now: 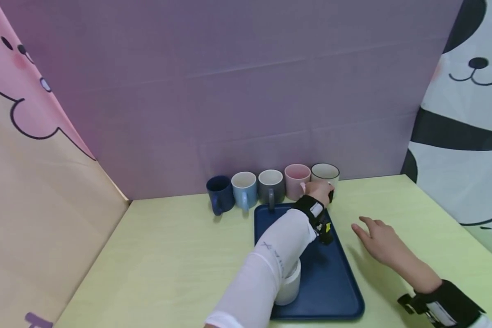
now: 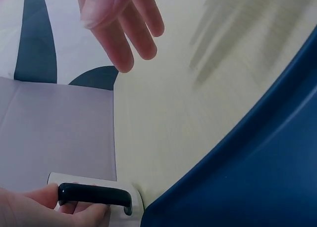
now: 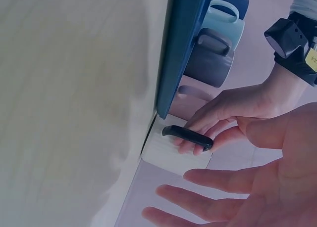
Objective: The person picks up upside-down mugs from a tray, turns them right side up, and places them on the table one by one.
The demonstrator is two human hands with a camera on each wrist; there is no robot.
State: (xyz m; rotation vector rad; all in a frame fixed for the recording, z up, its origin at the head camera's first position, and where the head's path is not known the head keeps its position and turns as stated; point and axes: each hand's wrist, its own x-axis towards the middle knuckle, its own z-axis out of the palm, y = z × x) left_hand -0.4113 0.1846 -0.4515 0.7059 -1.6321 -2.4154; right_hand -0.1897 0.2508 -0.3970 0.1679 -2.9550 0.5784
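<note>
At the right end of a row of mugs stands a white mug (image 1: pixel 325 171) with a dark rim. My left hand (image 1: pixel 319 190) reaches across the tray to it and pinches its black handle (image 2: pixel 94 194) between thumb and fingers. Beside it are a pink mug (image 1: pixel 296 176), a grey mug (image 1: pixel 270 190), a light blue mug (image 1: pixel 244 187) and a dark blue mug (image 1: pixel 220 192). Over the table to the right of the tray, my right hand (image 1: pixel 383 243) hovers with its fingers extended and holds nothing.
A dark blue tray (image 1: pixel 332 282) lies in front of the mugs, under my left arm. On it sits a white cup (image 1: pixel 289 288), partly hidden by the sleeve. A purple backdrop (image 1: pixel 246 100) rises right behind the row.
</note>
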